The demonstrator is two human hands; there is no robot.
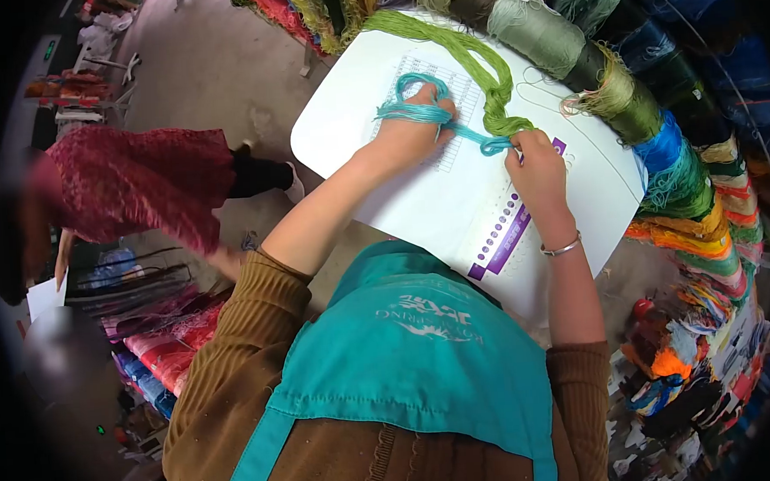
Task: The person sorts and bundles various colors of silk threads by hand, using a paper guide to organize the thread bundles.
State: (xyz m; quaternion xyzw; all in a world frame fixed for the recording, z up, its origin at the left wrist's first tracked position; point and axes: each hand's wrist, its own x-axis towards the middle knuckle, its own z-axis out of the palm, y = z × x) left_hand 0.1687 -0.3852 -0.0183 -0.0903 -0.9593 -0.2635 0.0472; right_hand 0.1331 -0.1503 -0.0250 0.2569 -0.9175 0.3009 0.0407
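Turquoise thread (420, 111) is looped around my left hand (410, 136), whose fingers are closed on it. From there a strand runs right to my right hand (538, 164), which pinches its looped end (494, 145) between thumb and fingers. A twisted green skein (497, 86) lies on the white board (327, 126), its lower end touching the fingers of my right hand. Beneath the hands are a sheet with a printed table (433, 72) and a purple printed strip (515, 234).
Rows of coloured thread bundles (535, 28) line the board's far and right sides. Another person (138, 179) in dark red stands at the left. Red and pink bundles (177, 347) lie below that person. A teal apron (407, 335) covers my front.
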